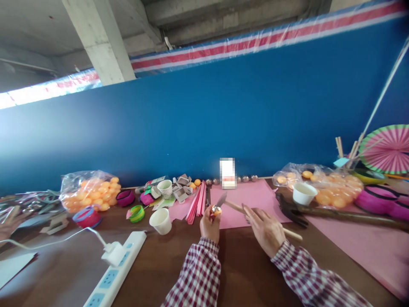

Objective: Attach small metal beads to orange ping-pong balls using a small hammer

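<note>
My left hand is closed around a small ball, with its fingers pinching it from both sides. The ball looks shiny silver on top and orange below. My right hand lies over a light wooden handle, fingers rather straight and the thumb side hidden. The handle belongs to a slim tool whose grey pointed metal head sits just above the ball; its exact kind is unclear. Under the tool's front lies a pink paper sheet. Folded pink paper strips are left of my left hand.
A white power strip with a plug lies front left. Paper cups and bags of orange balls stand on both sides. A claw hammer lies right. Silver balls line the blue partition. Another person's hand shows far left.
</note>
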`<state>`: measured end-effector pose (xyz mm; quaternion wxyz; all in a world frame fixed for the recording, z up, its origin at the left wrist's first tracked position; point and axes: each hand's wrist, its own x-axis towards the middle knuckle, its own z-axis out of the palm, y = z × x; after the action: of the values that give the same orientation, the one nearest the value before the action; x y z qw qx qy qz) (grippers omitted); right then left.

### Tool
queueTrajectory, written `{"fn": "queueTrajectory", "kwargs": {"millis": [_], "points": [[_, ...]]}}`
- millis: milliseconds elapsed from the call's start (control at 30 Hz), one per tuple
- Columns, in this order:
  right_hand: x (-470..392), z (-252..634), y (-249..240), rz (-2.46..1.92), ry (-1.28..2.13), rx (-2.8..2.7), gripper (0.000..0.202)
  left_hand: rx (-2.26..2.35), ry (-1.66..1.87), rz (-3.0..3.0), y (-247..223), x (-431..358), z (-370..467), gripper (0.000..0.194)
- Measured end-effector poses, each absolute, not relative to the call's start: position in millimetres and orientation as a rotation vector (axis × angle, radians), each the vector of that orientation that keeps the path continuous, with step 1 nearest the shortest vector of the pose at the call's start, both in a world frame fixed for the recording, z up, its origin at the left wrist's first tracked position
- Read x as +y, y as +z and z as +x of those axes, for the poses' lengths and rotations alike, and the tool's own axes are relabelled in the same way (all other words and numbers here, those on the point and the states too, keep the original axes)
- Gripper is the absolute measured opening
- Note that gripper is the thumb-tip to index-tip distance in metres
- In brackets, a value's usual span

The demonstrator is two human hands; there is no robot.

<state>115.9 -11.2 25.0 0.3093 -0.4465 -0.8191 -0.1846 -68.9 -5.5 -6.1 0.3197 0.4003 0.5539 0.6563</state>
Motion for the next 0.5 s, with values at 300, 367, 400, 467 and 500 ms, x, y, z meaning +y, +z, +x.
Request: {"fn": "queueTrajectory", "kwargs": {"millis": [300, 367, 400, 467, 500], "points": [[-11.1, 119.0, 29.2, -1.199, -0.446, -2.082, 0.041, 1.366, 1.805, 1.064, -0.7, -6.9, -66.7, 0.038], [-10.5, 118.7, 28.3, -1.191, -0.459, -2.116, 0.040, 1.351, 1.806, 1.051, -0.7, -7.0, -65.6, 0.038], [-10.0, 118.4, 27.2, -1.184, -0.468, -2.150, 0.040, 1.341, 1.807, 1.038, -1.5, -6.6, -65.2, 0.039], [-9.1, 117.6, 25.0, -1.173, -0.482, -2.205, 0.040, 1.316, 1.806, 1.000, -3.8, -5.6, -64.7, 0.040], [-8.9, 117.2, 24.1, -1.175, -0.481, -2.204, 0.040, 1.305, 1.806, 0.981, -4.7, -5.1, -64.6, 0.041]]}}
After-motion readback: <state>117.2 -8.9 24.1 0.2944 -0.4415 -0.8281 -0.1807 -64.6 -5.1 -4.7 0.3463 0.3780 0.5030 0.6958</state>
